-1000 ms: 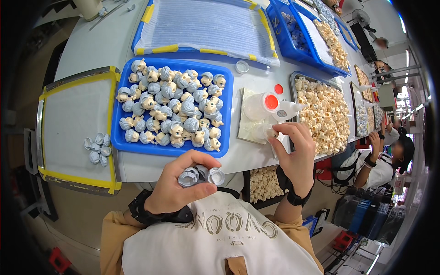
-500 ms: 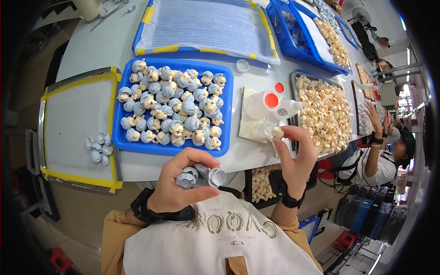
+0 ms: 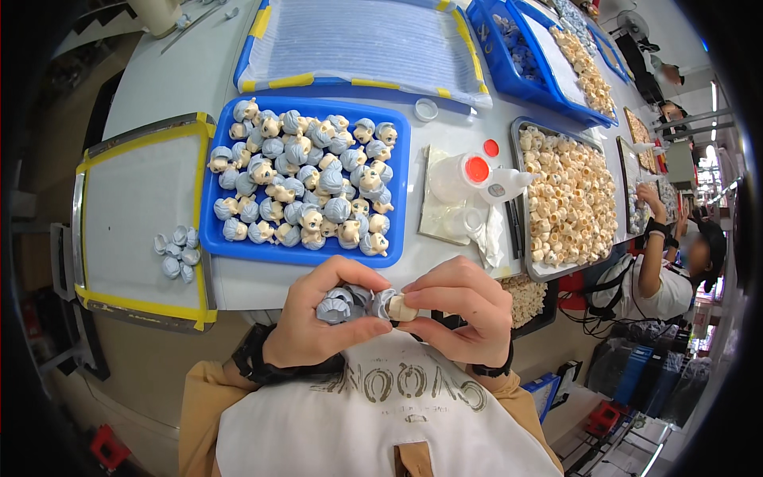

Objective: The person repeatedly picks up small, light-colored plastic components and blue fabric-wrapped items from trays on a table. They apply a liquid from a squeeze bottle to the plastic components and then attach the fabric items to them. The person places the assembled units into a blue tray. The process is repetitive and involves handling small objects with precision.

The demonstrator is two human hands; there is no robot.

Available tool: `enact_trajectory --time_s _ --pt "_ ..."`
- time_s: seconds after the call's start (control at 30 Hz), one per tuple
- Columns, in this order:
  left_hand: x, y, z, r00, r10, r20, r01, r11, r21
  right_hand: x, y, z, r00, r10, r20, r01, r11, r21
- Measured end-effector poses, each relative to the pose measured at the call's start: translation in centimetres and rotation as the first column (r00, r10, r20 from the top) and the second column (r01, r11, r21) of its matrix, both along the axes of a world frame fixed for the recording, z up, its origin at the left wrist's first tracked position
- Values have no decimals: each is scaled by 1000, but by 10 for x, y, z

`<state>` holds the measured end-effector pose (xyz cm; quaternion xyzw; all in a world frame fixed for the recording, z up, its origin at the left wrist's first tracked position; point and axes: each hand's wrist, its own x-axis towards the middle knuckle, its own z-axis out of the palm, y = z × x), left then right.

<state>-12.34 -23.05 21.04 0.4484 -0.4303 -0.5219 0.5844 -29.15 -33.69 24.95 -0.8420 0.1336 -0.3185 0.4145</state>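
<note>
In front of my chest my two hands have come together. My left hand (image 3: 306, 326) is curled around several grey-blue doll hair pieces (image 3: 337, 305). Its thumb and index finger pinch one cupped hair piece (image 3: 383, 304) at their tips. With its fingertips my right hand (image 3: 469, 306) holds a small cream doll head part (image 3: 403, 308) against that hair piece. Whether the two parts are fully seated, I cannot tell. Just beyond my hands, a blue tray (image 3: 306, 258) holds many doll heads (image 3: 338, 209) with grey-blue hair and cream faces.
A yellow-taped frame (image 3: 135, 238) with loose hair pieces (image 3: 176, 253) lies at left. Right of the blue tray stand a red-topped bottle (image 3: 458, 176), a white squeeze bottle (image 3: 509, 184) and a tray of cream parts (image 3: 568, 199). A co-worker (image 3: 656, 270) sits at far right.
My right hand has moved left and down from beside the bottles, bringing the cream head part against the hair piece at my left fingertips. My left hand has stayed nearly in place.
</note>
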Motion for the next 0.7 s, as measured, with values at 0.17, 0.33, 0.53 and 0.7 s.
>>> enact_trajectory --time_s 0.17,0.33,0.53,0.7 --pt "0 1 -1 997 -71 -17 71 997 -35 -3 -1 5 991 83 -101 -85 996 -16" --pt "0 2 0 986 -49 -162 59 997 59 11 4 0 999 -23 -35 17 984 -178" --pt "7 3 5 968 -111 -226 139 984 111 20 14 -16 993 -114 -18 97 909 -405" --pt "8 2 1 951 -135 -279 201 954 221 20 9 -18 989 -111 -99 66 925 -375"
